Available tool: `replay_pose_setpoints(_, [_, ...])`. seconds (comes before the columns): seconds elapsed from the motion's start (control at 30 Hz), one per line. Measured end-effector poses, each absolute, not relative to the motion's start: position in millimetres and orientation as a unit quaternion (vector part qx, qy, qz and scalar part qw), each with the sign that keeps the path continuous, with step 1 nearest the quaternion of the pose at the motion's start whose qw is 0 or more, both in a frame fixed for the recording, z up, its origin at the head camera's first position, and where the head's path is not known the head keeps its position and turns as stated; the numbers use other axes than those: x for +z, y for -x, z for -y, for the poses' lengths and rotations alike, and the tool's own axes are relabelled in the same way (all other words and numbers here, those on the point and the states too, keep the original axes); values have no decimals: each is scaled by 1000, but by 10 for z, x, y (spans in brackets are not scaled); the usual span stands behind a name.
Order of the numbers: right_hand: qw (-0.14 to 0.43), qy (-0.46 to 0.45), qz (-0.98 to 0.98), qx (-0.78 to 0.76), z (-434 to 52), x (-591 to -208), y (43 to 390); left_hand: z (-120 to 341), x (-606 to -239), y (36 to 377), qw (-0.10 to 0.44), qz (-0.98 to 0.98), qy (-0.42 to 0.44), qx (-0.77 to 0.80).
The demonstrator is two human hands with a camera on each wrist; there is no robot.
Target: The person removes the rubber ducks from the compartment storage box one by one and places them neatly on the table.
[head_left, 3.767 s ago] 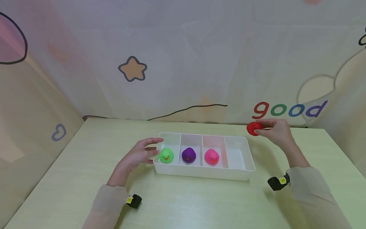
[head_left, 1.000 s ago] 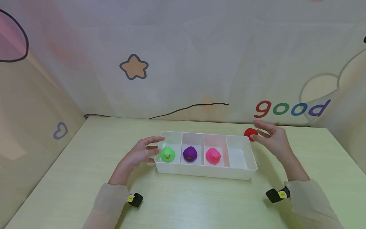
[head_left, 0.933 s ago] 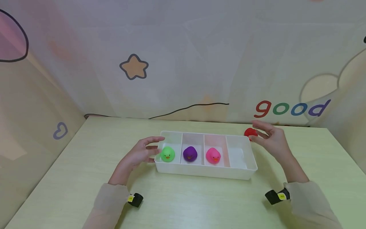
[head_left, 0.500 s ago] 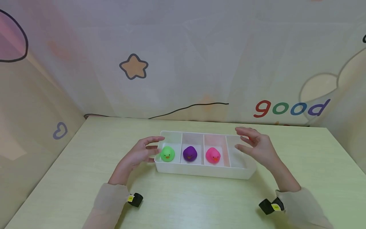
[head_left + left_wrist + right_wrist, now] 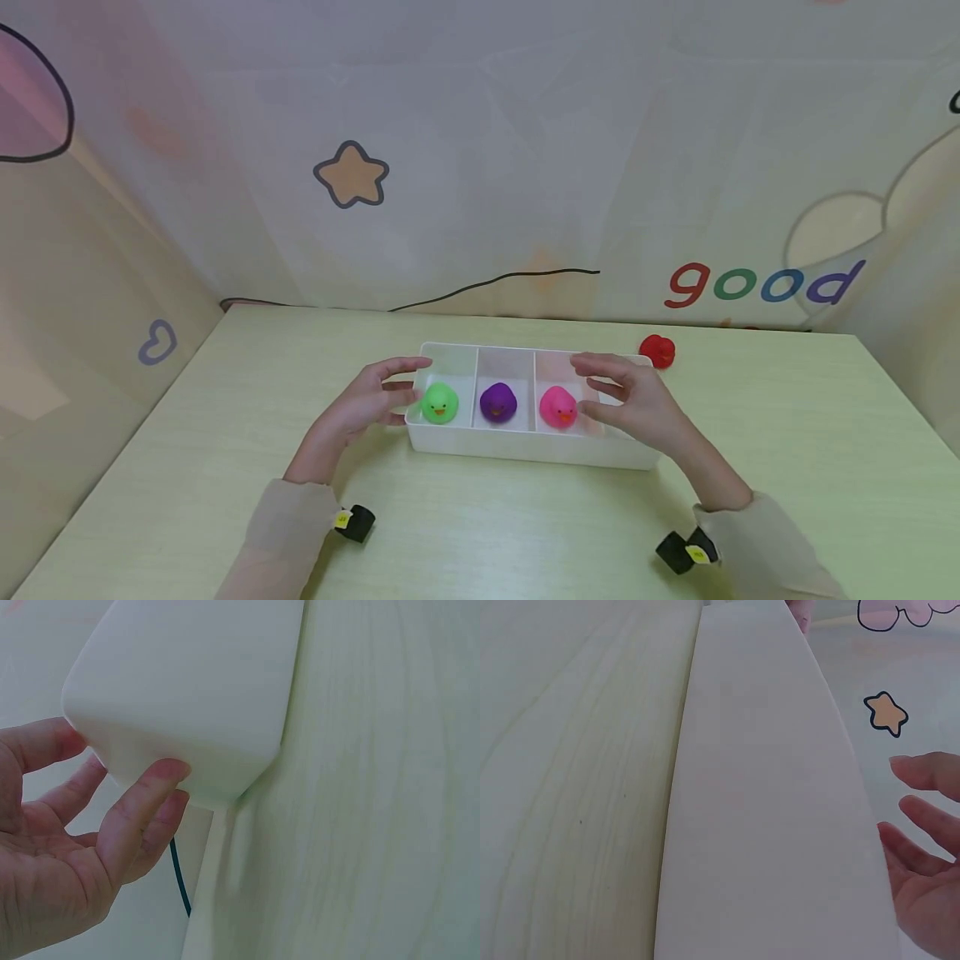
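head view: a white tray (image 5: 525, 446) with four compartments in a row sits on the pale table (image 5: 480, 533). the left hand (image 5: 367, 404) rests against the tray's left end, fingers relaxed, gripping nothing. the first compartment from the left holds a green duck (image 5: 438, 403), the second a purple duck (image 5: 497, 402), the third a pink duck (image 5: 557, 407). the right hand (image 5: 633, 400) hovers over the fourth compartment, fingers spread and loose, fingertips just beside the pink duck; whether they touch it cannot be told. the hand holds nothing. a red duck (image 5: 657, 351) sits on the table just behind the tray's far right corner, apart from both hands. each wrist carries a black band with a yellow tag, and a wall with a star and the word "good" stands behind the table. left wrist view: the left hand (image 5: 67, 855) is seen from below with the tray (image 5: 187, 690) end above it; one fingertip touches the tray's rounded corner, the others lie loose beside it. right wrist view: the tray's long white wall (image 5: 765, 825) fills the middle, the table (image 5: 570, 750) to its left, and the right hand's fingers (image 5: 922, 771) stretch out past the tray's top edge, released and not gripping.
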State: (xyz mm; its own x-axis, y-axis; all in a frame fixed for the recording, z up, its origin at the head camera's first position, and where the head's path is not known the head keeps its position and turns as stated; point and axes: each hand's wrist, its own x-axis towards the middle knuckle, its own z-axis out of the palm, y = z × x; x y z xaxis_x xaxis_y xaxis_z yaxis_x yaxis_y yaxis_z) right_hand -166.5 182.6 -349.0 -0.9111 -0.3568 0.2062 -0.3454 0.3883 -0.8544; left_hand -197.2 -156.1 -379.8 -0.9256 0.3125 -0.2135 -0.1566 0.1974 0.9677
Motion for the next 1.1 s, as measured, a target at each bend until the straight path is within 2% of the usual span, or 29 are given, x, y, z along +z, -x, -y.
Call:
replay_pose_setpoints(0.27, [49, 196, -859, -470, -1701, -3505, 1681, 1560, -3784, 1966, 186, -748, -55, 635])
replay_pose_setpoints(0.97, [99, 183, -939, -272, -1466, -3423, 1791, 1562, -3782, 1968, 188, -744, -59, 639])
replay_pose_setpoints(1.1, [94, 192, -953, -216, -1399, -3419, 1802, 1569, -3795, 1971, 189, -744, -61, 638])
